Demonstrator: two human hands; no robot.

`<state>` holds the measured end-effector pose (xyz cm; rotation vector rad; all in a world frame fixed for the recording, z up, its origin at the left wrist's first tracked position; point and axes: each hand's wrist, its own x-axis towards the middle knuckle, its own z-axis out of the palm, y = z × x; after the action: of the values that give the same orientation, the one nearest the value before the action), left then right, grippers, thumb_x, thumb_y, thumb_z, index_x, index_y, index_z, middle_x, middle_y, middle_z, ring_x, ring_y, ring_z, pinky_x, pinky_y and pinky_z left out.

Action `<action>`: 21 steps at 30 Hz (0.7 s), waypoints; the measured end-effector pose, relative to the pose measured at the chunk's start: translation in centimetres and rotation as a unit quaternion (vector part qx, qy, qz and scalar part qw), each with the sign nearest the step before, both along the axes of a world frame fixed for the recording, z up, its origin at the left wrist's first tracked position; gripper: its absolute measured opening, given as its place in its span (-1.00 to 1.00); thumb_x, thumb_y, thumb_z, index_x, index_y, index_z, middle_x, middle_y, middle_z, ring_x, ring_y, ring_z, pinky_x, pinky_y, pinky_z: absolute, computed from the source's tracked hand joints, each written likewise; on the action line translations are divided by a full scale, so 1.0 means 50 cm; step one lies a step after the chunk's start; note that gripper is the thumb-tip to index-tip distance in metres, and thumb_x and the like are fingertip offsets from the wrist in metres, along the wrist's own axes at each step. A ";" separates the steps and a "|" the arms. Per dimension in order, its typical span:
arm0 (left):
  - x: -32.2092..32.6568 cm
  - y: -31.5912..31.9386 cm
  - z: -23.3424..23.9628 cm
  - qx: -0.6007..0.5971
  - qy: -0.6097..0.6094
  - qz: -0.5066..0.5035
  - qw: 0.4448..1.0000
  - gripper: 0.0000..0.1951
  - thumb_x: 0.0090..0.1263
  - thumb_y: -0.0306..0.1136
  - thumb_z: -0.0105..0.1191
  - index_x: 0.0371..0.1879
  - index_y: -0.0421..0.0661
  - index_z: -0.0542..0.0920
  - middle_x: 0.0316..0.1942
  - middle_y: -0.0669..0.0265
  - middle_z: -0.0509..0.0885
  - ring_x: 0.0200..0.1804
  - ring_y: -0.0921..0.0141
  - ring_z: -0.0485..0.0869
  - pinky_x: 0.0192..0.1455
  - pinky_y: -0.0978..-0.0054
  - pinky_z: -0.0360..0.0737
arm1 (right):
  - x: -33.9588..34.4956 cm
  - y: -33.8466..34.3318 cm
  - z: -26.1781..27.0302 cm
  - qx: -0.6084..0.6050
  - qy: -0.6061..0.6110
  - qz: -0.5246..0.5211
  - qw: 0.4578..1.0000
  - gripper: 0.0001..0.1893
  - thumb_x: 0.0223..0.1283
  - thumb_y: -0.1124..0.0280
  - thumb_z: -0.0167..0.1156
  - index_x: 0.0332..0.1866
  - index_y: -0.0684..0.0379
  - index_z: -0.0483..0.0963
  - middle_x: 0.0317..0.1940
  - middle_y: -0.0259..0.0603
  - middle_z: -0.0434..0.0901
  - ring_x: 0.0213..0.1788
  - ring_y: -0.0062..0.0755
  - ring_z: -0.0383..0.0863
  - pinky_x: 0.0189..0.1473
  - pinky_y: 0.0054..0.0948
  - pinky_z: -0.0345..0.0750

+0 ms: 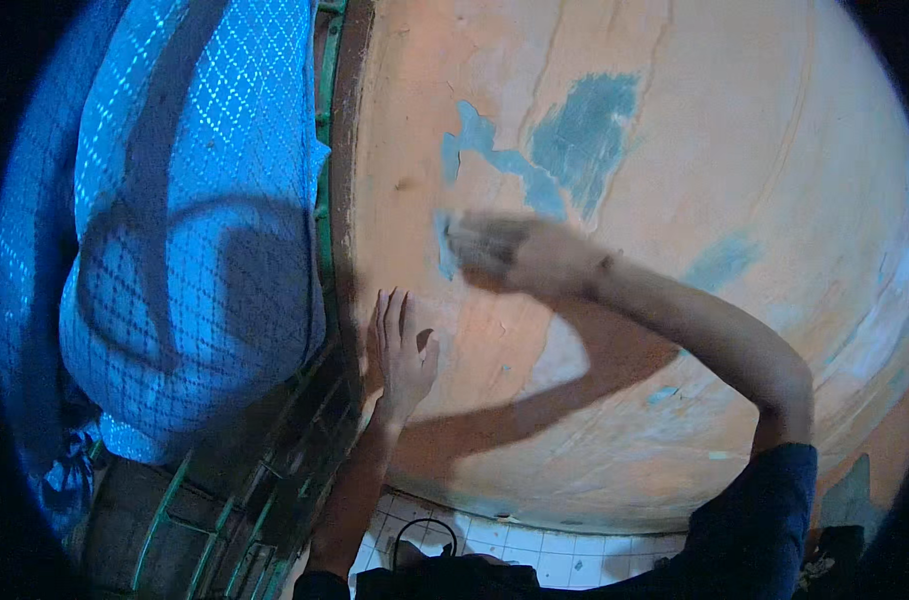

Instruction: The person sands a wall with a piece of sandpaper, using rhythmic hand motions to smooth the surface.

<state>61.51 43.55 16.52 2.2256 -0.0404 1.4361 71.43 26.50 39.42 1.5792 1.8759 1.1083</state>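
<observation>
A peach-painted wall (492,360) fills the middle, its paint cracked and peeled in places. Flat against it near the brown window frame (347,150) rests my left hand (406,360), fingers slightly spread and nothing in it. My right hand (499,251) is blurred by motion, held close to the wall beside a small bared blue-green strip (445,244). Whether a tool is in its fingers cannot be told. Above it are a ragged blue-green patch (526,169) and a larger scuffed blue-green patch (589,135). The right arm's shadow falls across the paint.
A blue patterned curtain (237,97) hangs bunched at the left, over a green metal window grille (222,517). White tiles (559,551) show at the wall's foot. Another worn blue-green patch (722,260) lies right of my right forearm. Dark objects (841,547) sit at lower right.
</observation>
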 end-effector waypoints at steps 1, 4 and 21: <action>-0.009 -0.021 0.015 0.010 0.051 0.001 0.999 -0.42 0.41 -0.32 0.05 0.38 -0.35 0.33 0.46 -0.13 0.26 0.50 -0.13 0.21 0.54 -0.03 0.16 | 0.006 -0.007 0.005 -0.037 -0.041 0.007 0.998 -0.54 0.29 0.25 0.16 0.24 0.25 0.49 0.27 -0.11 0.55 0.37 -0.27 0.50 0.44 -0.30 0.43; -0.032 -0.010 -0.029 0.025 0.118 -0.014 0.993 -0.38 0.40 -0.33 0.08 0.40 -0.36 0.31 0.50 -0.19 0.18 0.54 -0.14 0.15 0.54 -0.01 0.19 | 0.017 0.009 0.106 0.081 -0.045 0.013 0.996 -0.50 0.29 0.26 0.17 0.29 0.27 0.45 0.30 -0.11 0.53 0.38 -0.30 0.49 0.45 -0.33 0.42; -0.018 0.044 0.134 0.119 0.031 -0.029 0.992 -0.26 0.36 -0.31 0.12 0.50 -0.33 0.18 0.54 -0.17 0.15 0.60 -0.07 0.06 0.61 -0.03 0.00 | 0.019 -0.025 -0.049 0.089 0.062 0.038 0.993 -0.58 0.23 0.31 0.18 0.16 0.26 0.52 0.28 -0.04 0.54 0.40 -0.10 0.46 0.46 -0.16 0.36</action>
<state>60.62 45.73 23.22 2.4372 -0.2662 1.3923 72.36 25.25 36.98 1.7210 1.9800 1.2671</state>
